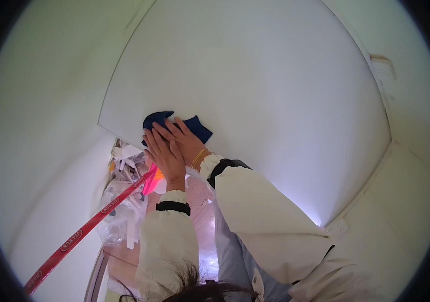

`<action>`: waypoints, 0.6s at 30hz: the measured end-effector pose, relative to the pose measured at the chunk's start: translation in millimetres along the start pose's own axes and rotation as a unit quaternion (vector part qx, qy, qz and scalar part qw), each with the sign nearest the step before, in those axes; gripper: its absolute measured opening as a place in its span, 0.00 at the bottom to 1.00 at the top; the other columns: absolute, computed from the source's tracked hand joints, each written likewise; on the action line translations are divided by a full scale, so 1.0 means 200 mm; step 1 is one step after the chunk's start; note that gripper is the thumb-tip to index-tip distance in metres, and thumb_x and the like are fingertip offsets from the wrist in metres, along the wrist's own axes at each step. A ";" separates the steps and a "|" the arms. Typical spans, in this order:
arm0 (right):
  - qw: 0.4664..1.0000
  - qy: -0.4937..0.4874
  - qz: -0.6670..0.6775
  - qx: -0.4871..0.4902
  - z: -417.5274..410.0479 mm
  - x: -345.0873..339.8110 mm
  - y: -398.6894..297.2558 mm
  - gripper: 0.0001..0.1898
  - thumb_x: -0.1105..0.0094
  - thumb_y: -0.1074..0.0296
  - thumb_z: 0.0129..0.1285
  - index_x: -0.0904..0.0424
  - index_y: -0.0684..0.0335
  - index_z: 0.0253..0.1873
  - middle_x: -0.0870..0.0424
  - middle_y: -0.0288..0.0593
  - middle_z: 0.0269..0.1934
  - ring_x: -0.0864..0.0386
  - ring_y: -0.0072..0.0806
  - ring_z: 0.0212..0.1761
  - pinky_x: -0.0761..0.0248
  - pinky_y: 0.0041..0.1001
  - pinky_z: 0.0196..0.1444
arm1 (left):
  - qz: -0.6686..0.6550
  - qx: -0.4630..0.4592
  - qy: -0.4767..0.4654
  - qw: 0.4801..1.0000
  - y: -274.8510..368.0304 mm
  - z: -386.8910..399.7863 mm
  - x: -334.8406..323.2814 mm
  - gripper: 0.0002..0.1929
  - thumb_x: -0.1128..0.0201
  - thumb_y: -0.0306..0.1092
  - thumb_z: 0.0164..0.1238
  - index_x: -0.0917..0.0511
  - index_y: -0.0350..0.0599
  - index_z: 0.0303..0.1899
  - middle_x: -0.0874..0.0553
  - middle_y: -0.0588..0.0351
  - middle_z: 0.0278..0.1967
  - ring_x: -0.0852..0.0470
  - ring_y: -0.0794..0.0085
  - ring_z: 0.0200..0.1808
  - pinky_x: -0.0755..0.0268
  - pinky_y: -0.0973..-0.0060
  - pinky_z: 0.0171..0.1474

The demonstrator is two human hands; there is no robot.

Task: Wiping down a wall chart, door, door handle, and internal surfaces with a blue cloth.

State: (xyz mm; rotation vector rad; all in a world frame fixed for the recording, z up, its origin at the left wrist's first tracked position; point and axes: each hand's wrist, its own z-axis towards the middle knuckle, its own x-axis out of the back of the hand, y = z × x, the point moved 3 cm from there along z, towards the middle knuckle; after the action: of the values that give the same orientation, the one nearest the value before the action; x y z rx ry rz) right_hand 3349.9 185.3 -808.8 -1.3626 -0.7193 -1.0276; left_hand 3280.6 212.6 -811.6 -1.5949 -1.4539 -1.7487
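A dark blue cloth (201,130) lies rumpled on a white tabletop (260,94), close to its front left edge. My left hand (165,158) rests on the cloth's left part with fingers stretched out and close together. Beside it and partly overlapped by it, my right hand (188,143) lies across the middle of the cloth, its fingers slightly spread. Thin yellow bands circle my right wrist. Both palms face down, so whether the fingers pinch any fabric is hidden.
A broom's red handle (86,226) slants up from the lower left to its pink and orange head (154,180). Plastic bags and scraps (119,211) litter the floor below the table's edge. Walls flank the table, with a socket (337,228) on the right one.
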 end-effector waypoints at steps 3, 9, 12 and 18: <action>0.999 -0.052 -0.005 0.006 -0.03 0.03 -0.04 0.27 0.57 0.56 0.59 0.42 0.53 0.65 0.46 0.41 0.66 0.47 0.41 0.66 0.56 0.41 0.67 | -0.014 0.010 0.031 0.999 -0.03 -0.07 0.00 0.31 0.63 0.51 0.68 0.50 0.39 0.66 0.52 0.43 0.68 0.55 0.47 0.69 0.63 0.49 0.65; 0.993 -0.114 0.024 -0.006 -0.56 0.06 -0.11 0.27 0.56 0.56 0.60 0.41 0.52 0.65 0.45 0.39 0.66 0.43 0.39 0.63 0.52 0.42 0.64 | -0.009 0.043 -0.061 0.997 0.12 -0.58 -0.08 0.33 0.63 0.51 0.69 0.53 0.34 0.65 0.54 0.40 0.67 0.58 0.47 0.69 0.67 0.51 0.67; 0.994 -0.106 0.022 -0.026 -0.71 0.09 -0.08 0.26 0.56 0.56 0.60 0.40 0.52 0.64 0.45 0.40 0.66 0.43 0.39 0.62 0.52 0.41 0.64 | -0.002 0.036 -0.113 0.993 0.21 -0.70 -0.11 0.34 0.62 0.51 0.68 0.54 0.32 0.65 0.55 0.39 0.67 0.59 0.46 0.69 0.68 0.51 0.67; 0.987 -0.132 -0.013 -0.094 -0.65 0.25 0.31 0.26 0.55 0.57 0.57 0.35 0.56 0.61 0.44 0.41 0.66 0.40 0.41 0.61 0.52 0.44 0.63 | -0.042 -0.076 -0.135 0.987 0.49 -0.41 -0.23 0.36 0.50 0.49 0.63 0.51 0.37 0.65 0.52 0.39 0.67 0.58 0.46 0.69 0.67 0.50 0.67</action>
State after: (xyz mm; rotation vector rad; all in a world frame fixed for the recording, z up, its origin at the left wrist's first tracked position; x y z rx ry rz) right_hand 3406.9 44.5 -805.0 -1.6770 -0.8542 -0.9638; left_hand 3331.8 88.2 -795.2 -1.9394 -1.5591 -1.7822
